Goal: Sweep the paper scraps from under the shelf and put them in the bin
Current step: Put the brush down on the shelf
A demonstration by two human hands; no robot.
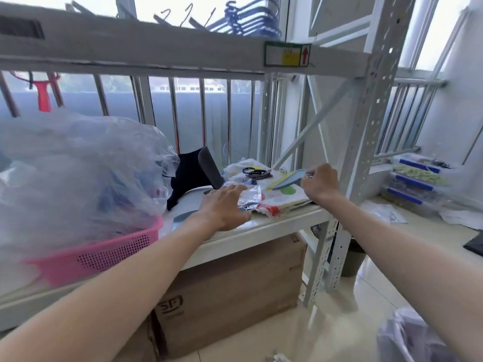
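Above the shelf (261,228), right hand (320,184) pinches a blue-grey blade (287,180) angled down-left; left hand (224,207) open.

Basket (104,253) left on shelf (261,226) — box (230,291) under, bin (410,338) right.

My left hand (224,206) lies flat on the white shelf (274,226), fingertips at a foil wrapper (252,195). To its right, my right hand (320,182) pinches a flat blue-grey thing (287,180). 1 cardboard box (230,288) sits underneath; a lined bin (407,338) stands near right.
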